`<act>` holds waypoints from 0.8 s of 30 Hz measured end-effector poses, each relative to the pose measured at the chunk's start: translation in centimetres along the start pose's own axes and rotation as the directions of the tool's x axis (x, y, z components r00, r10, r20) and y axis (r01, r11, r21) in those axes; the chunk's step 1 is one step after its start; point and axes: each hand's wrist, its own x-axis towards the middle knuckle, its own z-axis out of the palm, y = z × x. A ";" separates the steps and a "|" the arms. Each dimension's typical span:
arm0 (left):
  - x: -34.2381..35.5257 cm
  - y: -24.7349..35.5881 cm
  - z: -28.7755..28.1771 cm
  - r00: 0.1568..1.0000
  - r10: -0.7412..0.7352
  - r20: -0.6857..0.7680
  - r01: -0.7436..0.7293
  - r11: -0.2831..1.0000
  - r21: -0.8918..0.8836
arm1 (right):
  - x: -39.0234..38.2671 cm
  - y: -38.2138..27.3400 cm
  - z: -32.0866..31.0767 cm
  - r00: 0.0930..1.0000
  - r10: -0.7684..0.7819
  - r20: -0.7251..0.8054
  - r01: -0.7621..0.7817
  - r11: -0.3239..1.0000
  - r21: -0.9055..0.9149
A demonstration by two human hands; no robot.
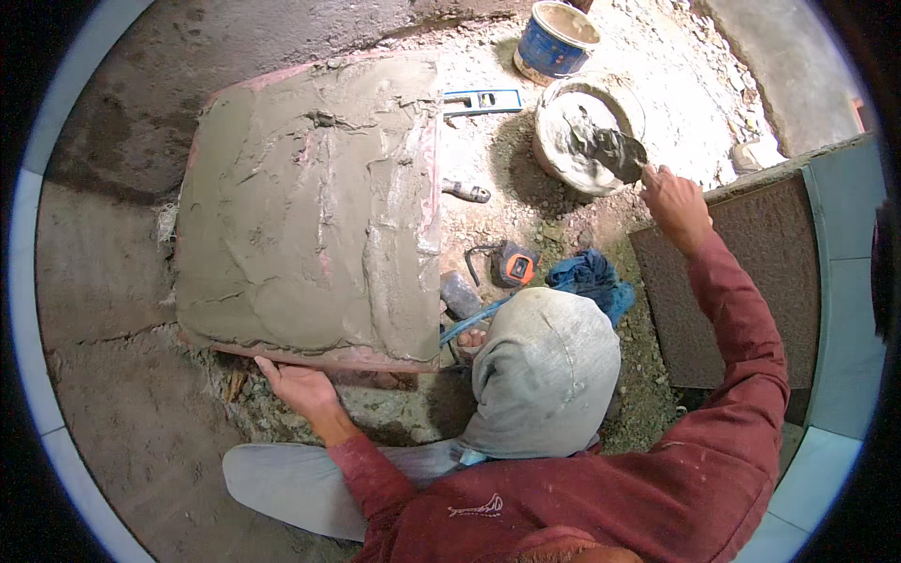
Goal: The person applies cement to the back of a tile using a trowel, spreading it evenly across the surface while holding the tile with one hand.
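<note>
A large tile (434,211) with reddish edges lies at the left, its upper face spread with wet grey mortar (282,216). My left hand (305,389) is at its near edge, palm upward, with fingertips hooked at the rim and partly hidden beneath it. To the right, my right hand (678,208) is closed round the handle of a trowel (621,157). The trowel's mortar-smeared blade reaches over and into a pale bucket (554,167), which holds wet grey mix.
Beyond the bucket stands a blue paint pail (544,49). Beside the tile lie a blue spirit level (497,100), a dark tool handle (469,191), a tape measure (515,264) and a blue cloth (593,281). A brown textured slab (741,281) leans at the right. Rubble covers the ground.
</note>
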 end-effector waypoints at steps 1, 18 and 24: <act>0.0 -0.1 0.1 1.000 0.014 -0.022 -0.013 1.000 0.017 | -0.3 -0.1 -0.5 1.000 0.009 -0.004 -0.009 0.999 -0.037; 0.4 -0.8 -0.5 0.997 -0.056 0.045 0.057 0.998 -0.030 | 8.3 3.6 6.0 0.867 -0.200 0.455 -0.262 0.594 0.760; 0.7 -0.3 -1.5 0.994 -0.011 0.107 0.010 1.000 0.009 | 6.2 4.2 -0.5 0.830 -0.326 0.452 -0.238 0.527 0.816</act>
